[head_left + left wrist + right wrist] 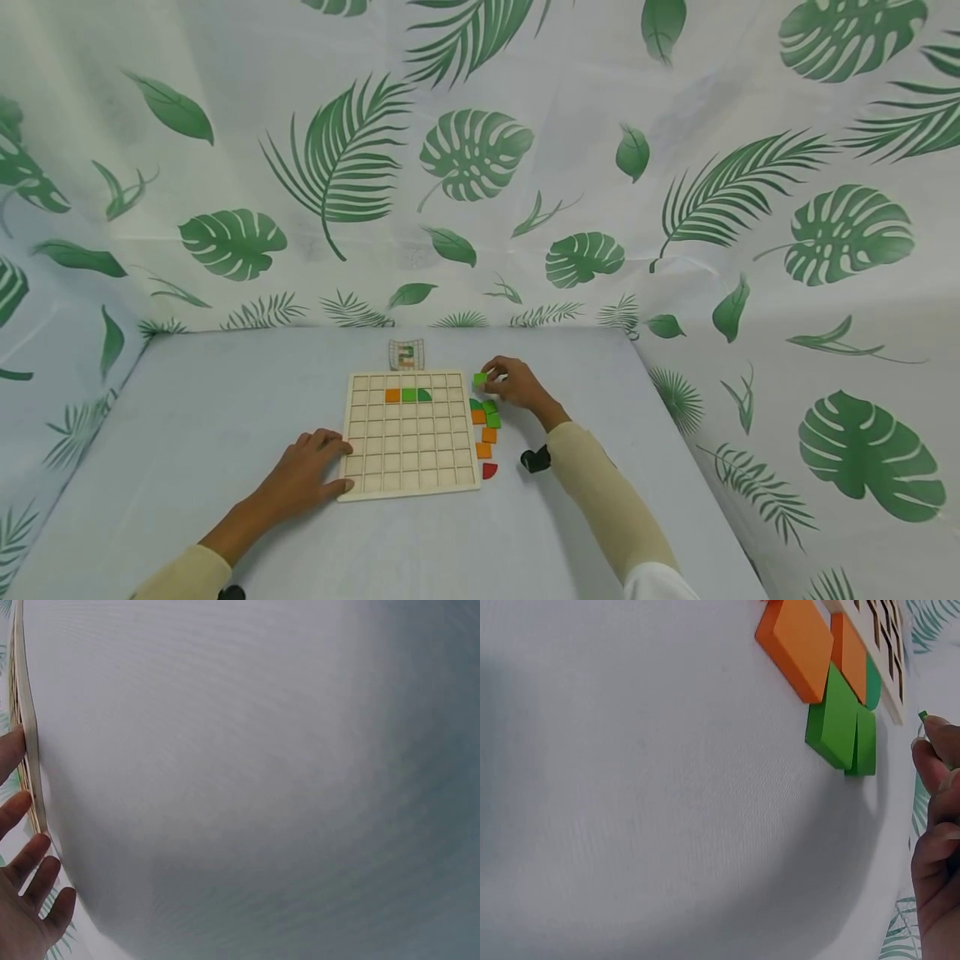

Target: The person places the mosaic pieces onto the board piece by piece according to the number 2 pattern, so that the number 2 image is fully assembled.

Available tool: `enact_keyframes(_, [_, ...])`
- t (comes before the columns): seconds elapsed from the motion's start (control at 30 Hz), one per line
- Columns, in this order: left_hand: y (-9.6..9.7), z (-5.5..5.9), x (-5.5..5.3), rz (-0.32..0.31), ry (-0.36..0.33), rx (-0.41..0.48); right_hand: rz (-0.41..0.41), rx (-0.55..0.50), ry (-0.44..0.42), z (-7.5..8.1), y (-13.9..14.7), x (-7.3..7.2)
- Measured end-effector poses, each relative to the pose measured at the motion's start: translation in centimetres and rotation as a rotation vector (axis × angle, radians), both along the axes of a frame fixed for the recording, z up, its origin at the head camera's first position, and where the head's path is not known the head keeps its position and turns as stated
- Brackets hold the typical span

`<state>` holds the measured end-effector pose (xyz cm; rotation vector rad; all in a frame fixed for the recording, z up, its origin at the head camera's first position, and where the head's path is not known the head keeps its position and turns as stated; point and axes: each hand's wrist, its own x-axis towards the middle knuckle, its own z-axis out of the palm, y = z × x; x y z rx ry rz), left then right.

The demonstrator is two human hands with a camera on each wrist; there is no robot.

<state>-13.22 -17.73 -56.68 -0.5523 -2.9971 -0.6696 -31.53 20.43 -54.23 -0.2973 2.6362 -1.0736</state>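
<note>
My right hand pinches a light green square tile just off the top right corner of a pale wooden grid board. In the right wrist view a sliver of that tile shows at the fingertips. My left hand rests at the board's left edge, its fingers spread along the side and touching the frame. Near the top of the grid, an orange square, a green square and a dark green quarter-round tile sit side by side in one row.
Loose tiles lie along the board's right side: green squares, several orange squares and a red quarter-round. A small printed pattern card is behind the board. Leaf-patterned sheeting encloses the table.
</note>
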Motion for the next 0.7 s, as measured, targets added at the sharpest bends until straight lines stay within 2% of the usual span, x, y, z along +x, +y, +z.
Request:
enact_keyframes(0.17, [0.0, -0.1, 0.1, -0.002, 0.0, -0.001, -0.005, -0.049, -0.005, -0.2, -0.1, 0.2])
enact_keyframes(0.4, [0.0, 0.1, 0.2, -0.003, -0.005, 0.005, 0.022, -0.146, -0.059, -0.2, -0.4, 1.0])
enact_keyframes(0.7, [0.0, 0.3, 0.1, -0.003, -0.01, 0.005, 0.049, -0.171, -0.093, -0.4, -1.3, 1.7])
